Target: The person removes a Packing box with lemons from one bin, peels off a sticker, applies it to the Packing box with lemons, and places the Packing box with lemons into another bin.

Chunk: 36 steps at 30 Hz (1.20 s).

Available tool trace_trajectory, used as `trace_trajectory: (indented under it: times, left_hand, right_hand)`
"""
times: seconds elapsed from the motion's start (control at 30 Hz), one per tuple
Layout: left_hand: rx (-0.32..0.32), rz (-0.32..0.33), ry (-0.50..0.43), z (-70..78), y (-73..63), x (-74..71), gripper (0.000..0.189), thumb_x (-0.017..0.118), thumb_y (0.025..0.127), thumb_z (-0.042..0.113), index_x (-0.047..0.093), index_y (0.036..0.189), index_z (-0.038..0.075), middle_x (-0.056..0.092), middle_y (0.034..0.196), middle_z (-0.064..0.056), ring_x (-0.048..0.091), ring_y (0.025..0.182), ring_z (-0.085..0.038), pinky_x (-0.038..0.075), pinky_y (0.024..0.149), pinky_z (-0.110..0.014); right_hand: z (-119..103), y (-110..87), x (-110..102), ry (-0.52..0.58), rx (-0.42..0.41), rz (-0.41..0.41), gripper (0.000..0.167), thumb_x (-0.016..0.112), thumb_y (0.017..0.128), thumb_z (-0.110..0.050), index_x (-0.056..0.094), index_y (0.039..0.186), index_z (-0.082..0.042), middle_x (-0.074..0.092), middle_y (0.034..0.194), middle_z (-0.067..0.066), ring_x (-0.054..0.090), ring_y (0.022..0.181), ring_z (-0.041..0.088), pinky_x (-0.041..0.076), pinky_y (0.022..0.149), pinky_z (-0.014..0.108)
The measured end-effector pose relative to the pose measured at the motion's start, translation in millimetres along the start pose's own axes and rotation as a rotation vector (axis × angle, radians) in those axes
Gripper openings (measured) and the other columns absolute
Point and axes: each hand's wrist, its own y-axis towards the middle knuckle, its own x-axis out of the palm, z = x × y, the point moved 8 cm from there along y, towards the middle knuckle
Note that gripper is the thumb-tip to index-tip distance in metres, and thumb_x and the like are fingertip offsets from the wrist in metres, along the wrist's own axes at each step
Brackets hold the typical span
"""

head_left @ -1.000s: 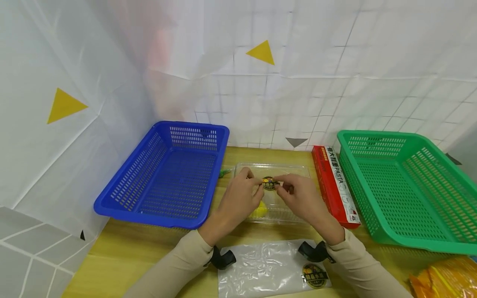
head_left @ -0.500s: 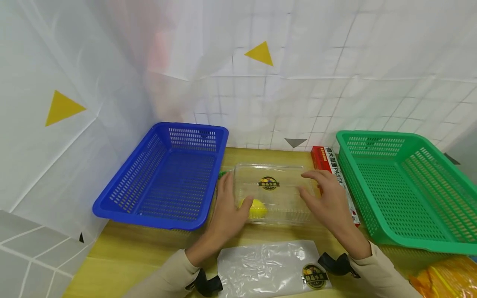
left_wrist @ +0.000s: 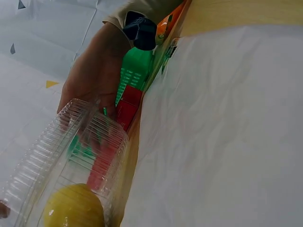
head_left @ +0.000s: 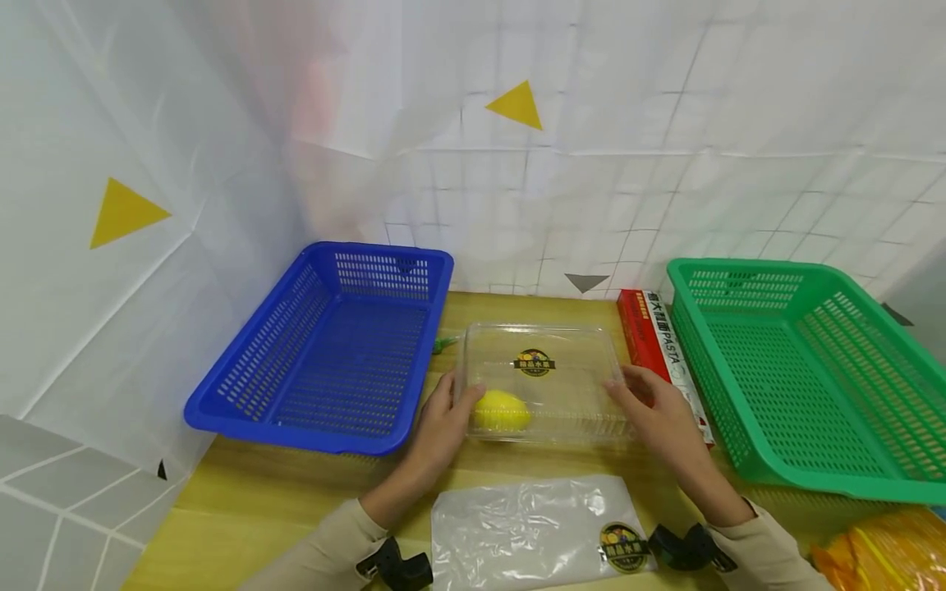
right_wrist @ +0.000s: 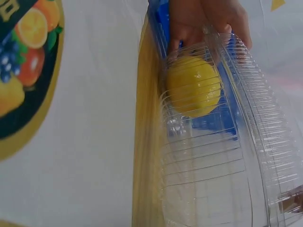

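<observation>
Clear plastic box (head_left: 569, 392) btwn hands (head_left: 436, 431) (head_left: 667, 419), 1 at ea. end.

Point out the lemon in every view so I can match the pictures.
Head: lemon just below centre, in the near left corner of the clear box.
Left wrist: lemon left of centre, cut off by the bottom edge.
Right wrist: lemon in the upper half, right of centre.
Shared landmark: the clear box around it.

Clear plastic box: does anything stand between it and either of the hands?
Nothing visible does. The left hand and right hand grip the clear plastic box directly at opposite sides; the red pasta box lies beyond the right hand.
</observation>
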Motion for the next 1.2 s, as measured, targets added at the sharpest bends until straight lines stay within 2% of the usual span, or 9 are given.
trace_trajectory:
  times: [0.13,0.27,0.4,0.5,0.67,0.77,0.93,1.13,1.2]
  left_hand:
    - [-0.017,-0.01,-0.038,-1.6,1.0,1.4,0.047,0.063,0.102,0.026,0.055,0.138,-0.003,0.057,0.094,-0.01,0.051,0.076,-0.022,0.045,0.067,-0.034]
    - [-0.026,-0.003,-0.052,-0.8,0.6,1.9,0.045,0.063,0.102,0.029,0.055,0.133,-0.002,0.06,0.106,-0.013,0.054,0.086,-0.024,0.046,0.074,-0.036]
    - [-0.025,0.013,-0.07,3.8,-2.3,2.0,0.037,0.06,0.102,0.03,0.056,0.124,-0.001,0.059,0.118,-0.014,0.056,0.101,-0.025,0.047,0.088,-0.04]
    - [-0.034,0.003,-0.147,9.8,-5.0,2.4,0.033,0.055,0.104,0.03,0.054,0.119,0.001,0.058,0.124,-0.015,0.057,0.112,-0.029,0.048,0.096,-0.044]
    - [-0.079,-0.034,-0.302,19.7,-9.0,2.9,0.043,0.047,0.105,0.038,0.051,0.126,0.001,0.052,0.138,-0.019,0.057,0.123,-0.036,0.053,0.097,-0.048]
    - [-0.11,-0.077,-0.37,22.7,-10.0,4.8,0.053,0.045,0.104,0.043,0.048,0.137,0.001,0.051,0.143,-0.021,0.059,0.122,-0.036,0.055,0.093,-0.046]
    - [-0.167,-0.173,-0.436,24.7,-11.0,10.2,0.059,0.044,0.104,0.049,0.049,0.14,0.002,0.058,0.135,-0.02,0.062,0.113,-0.03,0.057,0.085,-0.042]
    - [-0.232,-0.321,-0.379,26.9,-15.6,17.3,0.063,0.052,0.101,0.052,0.054,0.138,0.002,0.065,0.118,-0.016,0.066,0.1,-0.027,0.059,0.084,-0.048]
    - [-0.248,-0.368,-0.355,26.5,-17.5,19.4,0.062,0.055,0.1,0.05,0.056,0.137,0.0,0.066,0.114,-0.016,0.067,0.097,-0.026,0.06,0.082,-0.048]
  right_hand:
    - [3,0.6,2,0.03,0.052,-0.026,0.067,0.059,0.107,-0.042,0.047,0.148,0.009,0.063,0.133,0.029,0.062,0.117,0.039,0.054,0.091,0.041]
    - [3,1.0,0,0.061,0.095,-0.036,0.067,0.057,0.107,-0.043,0.05,0.145,0.011,0.064,0.131,0.028,0.063,0.111,0.035,0.053,0.078,0.026]
    - [-2,0.9,-12,0.065,0.093,-0.003,0.068,0.058,0.106,-0.047,0.053,0.145,0.008,0.066,0.129,0.026,0.062,0.105,0.031,0.052,0.072,0.027]
    - [-7,1.1,-26,0.075,0.069,0.025,0.067,0.058,0.105,-0.05,0.056,0.144,0.004,0.07,0.123,0.02,0.063,0.098,0.023,0.055,0.069,0.028]
    - [-11,2.2,-40,0.213,0.031,-0.011,0.062,0.058,0.106,-0.048,0.058,0.141,0.004,0.075,0.112,0.006,0.068,0.09,0.014,0.061,0.069,0.032]
    - [-11,3.1,-44,0.244,0.009,-0.051,0.06,0.057,0.107,-0.044,0.058,0.141,0.005,0.076,0.108,-0.002,0.069,0.09,0.012,0.062,0.069,0.034]
    - [-14,3.6,-47,0.205,-0.03,-0.095,0.056,0.054,0.109,-0.041,0.058,0.142,0.005,0.075,0.115,0.0,0.068,0.096,0.008,0.06,0.073,0.03]
    - [-20,2.5,-49,0.185,-0.068,-0.125,0.053,0.055,0.109,-0.041,0.061,0.139,0.002,0.075,0.117,0.002,0.07,0.099,0.011,0.059,0.076,0.03]
    - [-21,2.4,-51,0.161,-0.08,-0.124,0.053,0.055,0.109,-0.041,0.062,0.139,0.001,0.075,0.117,0.001,0.068,0.104,0.007,0.056,0.08,0.025]
